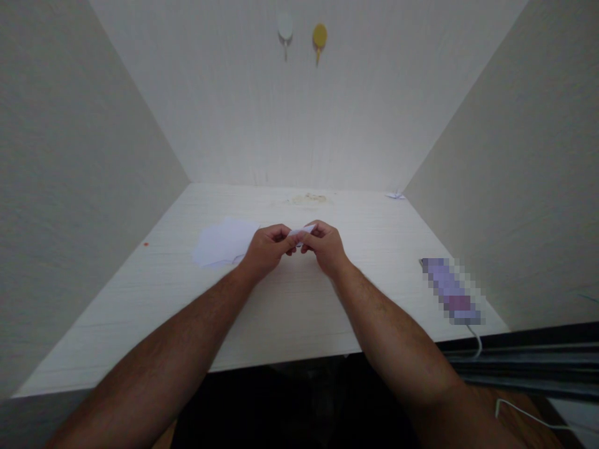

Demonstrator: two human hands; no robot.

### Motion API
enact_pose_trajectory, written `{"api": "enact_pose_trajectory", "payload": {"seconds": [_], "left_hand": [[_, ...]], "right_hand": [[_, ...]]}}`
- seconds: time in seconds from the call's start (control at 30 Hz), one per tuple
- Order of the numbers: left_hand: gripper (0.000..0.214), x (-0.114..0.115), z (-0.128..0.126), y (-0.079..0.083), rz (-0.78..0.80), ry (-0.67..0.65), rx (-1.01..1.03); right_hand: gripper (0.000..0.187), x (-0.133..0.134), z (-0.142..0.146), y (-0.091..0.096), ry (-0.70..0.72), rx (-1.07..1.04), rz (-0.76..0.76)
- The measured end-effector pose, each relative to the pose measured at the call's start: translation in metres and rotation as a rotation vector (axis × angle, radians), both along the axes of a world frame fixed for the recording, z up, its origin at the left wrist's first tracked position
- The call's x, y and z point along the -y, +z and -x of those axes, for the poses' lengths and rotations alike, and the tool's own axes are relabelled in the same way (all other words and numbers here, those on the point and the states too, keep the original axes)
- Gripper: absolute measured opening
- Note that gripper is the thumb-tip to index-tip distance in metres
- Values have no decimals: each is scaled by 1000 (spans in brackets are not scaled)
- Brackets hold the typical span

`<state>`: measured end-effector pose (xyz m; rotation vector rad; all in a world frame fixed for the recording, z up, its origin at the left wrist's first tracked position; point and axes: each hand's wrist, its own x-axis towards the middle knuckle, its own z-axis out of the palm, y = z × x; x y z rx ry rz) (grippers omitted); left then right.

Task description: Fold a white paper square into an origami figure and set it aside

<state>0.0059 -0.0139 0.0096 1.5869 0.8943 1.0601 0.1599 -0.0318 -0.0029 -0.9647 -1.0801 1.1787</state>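
Observation:
Between my two hands, just above the middle of the white table (299,312), is a small piece of white paper (303,231), which looks folded. My left hand (269,248) is closed on its left end, thumb on top and fingers curled beneath. On the other end, my right hand (326,245) pinches the paper in the same way. Fingers and thumbs cover much of the paper, so its full shape is hidden. Beside my left hand, loose white paper sheets (222,243) lie flat on the table, partly overlapping.
A blurred-out, phone-like object (450,292) with a white cable (476,342) lies at the right edge. A white paper scrap (395,196) rests in the back right corner. Walls enclose three sides; a white hook (285,28) and a yellow hook (319,36) are on the back one.

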Motion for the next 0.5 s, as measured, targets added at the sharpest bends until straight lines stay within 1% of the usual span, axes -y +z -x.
{"api": "enact_pose_trajectory", "payload": {"seconds": [0.2,0.5], "left_hand": [[24,0,0,-2,28,-53,78],[21,0,2,-2,22,-89,88]], "right_hand": [[26,2,-1,2,0,-99,11],[26,2,-2,7,22,-149,60]]}}
